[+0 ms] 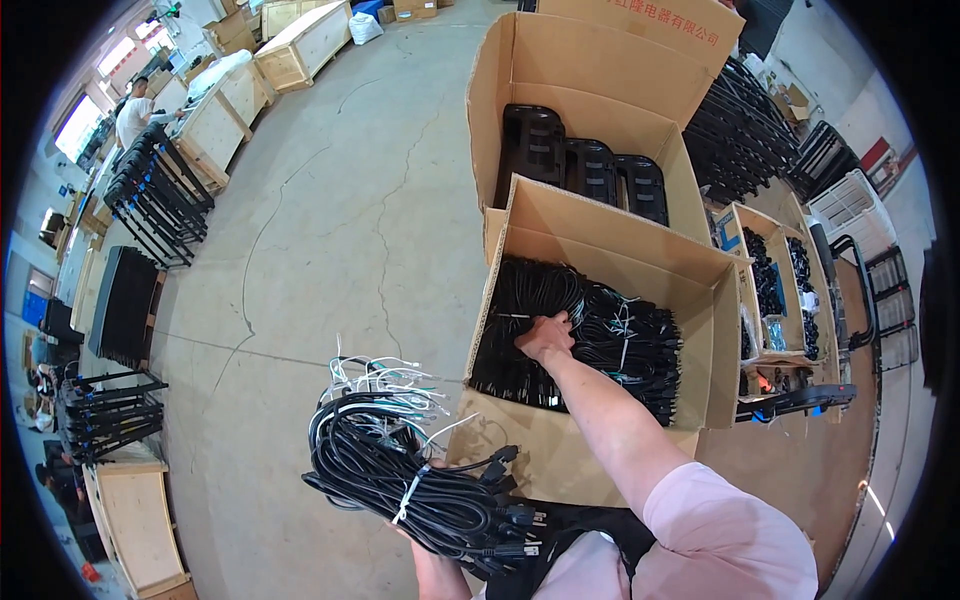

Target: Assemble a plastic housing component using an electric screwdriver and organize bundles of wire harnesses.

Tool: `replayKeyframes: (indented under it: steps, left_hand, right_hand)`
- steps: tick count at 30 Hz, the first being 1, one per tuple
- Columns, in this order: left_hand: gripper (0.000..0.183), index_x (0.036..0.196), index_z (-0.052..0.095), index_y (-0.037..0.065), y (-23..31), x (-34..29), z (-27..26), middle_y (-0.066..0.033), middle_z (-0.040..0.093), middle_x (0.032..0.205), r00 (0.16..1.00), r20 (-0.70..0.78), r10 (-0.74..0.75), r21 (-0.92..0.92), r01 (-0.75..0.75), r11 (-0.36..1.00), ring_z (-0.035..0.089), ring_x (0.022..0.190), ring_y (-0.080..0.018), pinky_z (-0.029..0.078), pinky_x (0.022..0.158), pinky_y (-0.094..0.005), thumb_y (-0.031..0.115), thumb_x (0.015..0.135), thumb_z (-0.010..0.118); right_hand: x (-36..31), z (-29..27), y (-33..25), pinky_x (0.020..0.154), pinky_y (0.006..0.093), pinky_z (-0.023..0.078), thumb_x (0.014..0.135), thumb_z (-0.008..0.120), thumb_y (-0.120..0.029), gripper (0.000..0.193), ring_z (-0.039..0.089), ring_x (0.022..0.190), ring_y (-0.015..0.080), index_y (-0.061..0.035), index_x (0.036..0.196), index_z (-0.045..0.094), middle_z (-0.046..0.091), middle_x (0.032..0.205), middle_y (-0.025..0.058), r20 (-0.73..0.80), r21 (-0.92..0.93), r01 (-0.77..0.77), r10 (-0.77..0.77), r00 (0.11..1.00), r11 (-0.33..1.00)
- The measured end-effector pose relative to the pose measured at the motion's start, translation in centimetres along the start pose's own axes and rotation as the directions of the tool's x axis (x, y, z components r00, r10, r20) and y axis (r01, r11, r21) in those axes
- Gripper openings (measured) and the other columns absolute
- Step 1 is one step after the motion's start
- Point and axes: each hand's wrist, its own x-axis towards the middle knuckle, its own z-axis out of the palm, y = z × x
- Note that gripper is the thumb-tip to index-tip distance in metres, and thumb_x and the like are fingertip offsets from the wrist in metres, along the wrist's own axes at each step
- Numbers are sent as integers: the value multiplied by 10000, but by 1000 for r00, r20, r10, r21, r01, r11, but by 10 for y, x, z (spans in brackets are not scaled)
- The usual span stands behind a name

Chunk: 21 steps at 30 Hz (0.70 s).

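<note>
My left hand (405,535) holds a thick bundle of black power cords (400,470) at the lower middle. A white tie binds this bundle; bare white and green wire ends fan out at its top, and pronged plugs stick out at its lower right. The cords hide most of that hand. My right hand (547,338) reaches into an open cardboard box (600,215), its fingers curled round part of another cord bundle (535,285); its grip is partly hidden. Beside it in the box lie more tied black cords (630,335).
Behind stands a second open carton (590,75) with black plastic parts (590,165). Wooden bins (790,335) of small parts are at right. Black metal frames (155,190) and wooden crates (215,125) line the left, where a person (133,115) stands.
</note>
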Motion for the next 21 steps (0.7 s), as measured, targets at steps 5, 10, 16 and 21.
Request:
replayKeyframes:
  steps: [5,10,16,21]
  left_hand:
    - [1013,1339,568,-37,1,-2,-41,-252,677,1212,986,148,81,60,-91,994,685,1122,-443,593,948,-560,810,792,675]
    - [1190,1395,518,-83,2,-3,-41,-282,633,1302,986,157,52,5,-54,999,651,1181,-441,584,979,-550,854,693,733]
    - [1121,1443,517,-14,5,-5,-66,-250,621,1296,990,84,111,82,-118,990,624,1201,-464,572,985,-585,830,736,725]
    - [1132,1442,521,-23,6,0,-72,-230,634,1301,994,52,93,-10,-93,996,646,1171,-453,576,977,-583,821,723,746]
  right_hand:
    - [4,-19,15,1119,394,504,697,814,-443,684,600,1302,394,-175,1322,737,529,1454,252,-77,150,96,-85,993,984]
    - [7,-71,45,999,361,545,671,837,-291,660,728,1109,342,-5,1259,745,752,1187,251,-59,378,258,-255,965,889]
    - [-27,-172,87,742,327,499,712,718,-157,316,618,818,157,13,977,748,693,878,53,87,654,222,-363,928,723]
    - [-84,-232,144,679,276,410,742,602,-134,215,538,759,96,-6,898,678,597,799,-17,-52,761,329,-453,890,559]
